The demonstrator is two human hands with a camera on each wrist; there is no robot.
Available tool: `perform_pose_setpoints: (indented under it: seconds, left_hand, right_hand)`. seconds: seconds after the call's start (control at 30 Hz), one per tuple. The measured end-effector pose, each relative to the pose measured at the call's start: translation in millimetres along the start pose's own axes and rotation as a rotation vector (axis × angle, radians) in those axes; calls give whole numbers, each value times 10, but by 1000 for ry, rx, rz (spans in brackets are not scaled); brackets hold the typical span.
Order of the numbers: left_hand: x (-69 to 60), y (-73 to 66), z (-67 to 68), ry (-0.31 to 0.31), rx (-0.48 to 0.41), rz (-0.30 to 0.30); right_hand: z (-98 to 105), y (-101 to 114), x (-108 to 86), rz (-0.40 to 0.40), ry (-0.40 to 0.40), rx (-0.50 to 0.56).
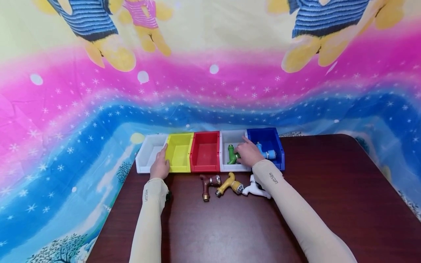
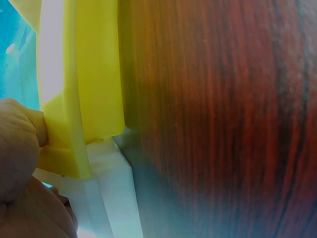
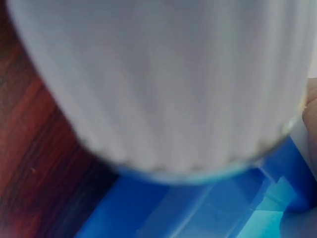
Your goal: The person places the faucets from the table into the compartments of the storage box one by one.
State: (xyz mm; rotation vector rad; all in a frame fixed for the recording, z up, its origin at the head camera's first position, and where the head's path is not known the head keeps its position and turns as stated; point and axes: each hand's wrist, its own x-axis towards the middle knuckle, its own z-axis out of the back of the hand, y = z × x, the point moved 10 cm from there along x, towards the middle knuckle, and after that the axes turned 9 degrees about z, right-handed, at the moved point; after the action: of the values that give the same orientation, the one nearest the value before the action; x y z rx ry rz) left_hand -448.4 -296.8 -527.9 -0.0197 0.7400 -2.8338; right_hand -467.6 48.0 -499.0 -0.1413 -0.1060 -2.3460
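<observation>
My left hand (image 1: 160,166) grips the near rim at the join of the white bin (image 1: 142,166) and the yellow bin (image 1: 179,165). In the left wrist view, thumb and fingers (image 2: 20,148) meet the yellow rim. My right hand (image 1: 249,152) reaches into the grey bin (image 1: 225,137), its fingers around the right end of a green tap (image 1: 232,155); its index finger points towards the back wall. The hidden fingers' grip is covered. Beside that hand, a light-blue tap (image 1: 269,154) lies in the blue bin (image 1: 279,146).
A red bin (image 1: 205,166) stands in the middle of the row. In front lie a brown tap (image 1: 206,186), a yellow tap (image 1: 227,185) and a white tap (image 1: 254,189), partly behind the right sleeve. A blurred pale ribbed surface (image 3: 173,89) fills much of the right wrist view.
</observation>
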Motion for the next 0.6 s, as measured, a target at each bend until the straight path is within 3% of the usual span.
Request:
perform_pose_setpoints:
  seconds: [0.23, 0.6]
  left_hand:
    - [5, -12, 0, 3, -6, 7]
    - [11, 3, -2, 0, -4, 11]
  right_hand:
    - [-22, 15, 0, 9, 77, -35]
    - [-10, 39, -26, 52, 125, 28]
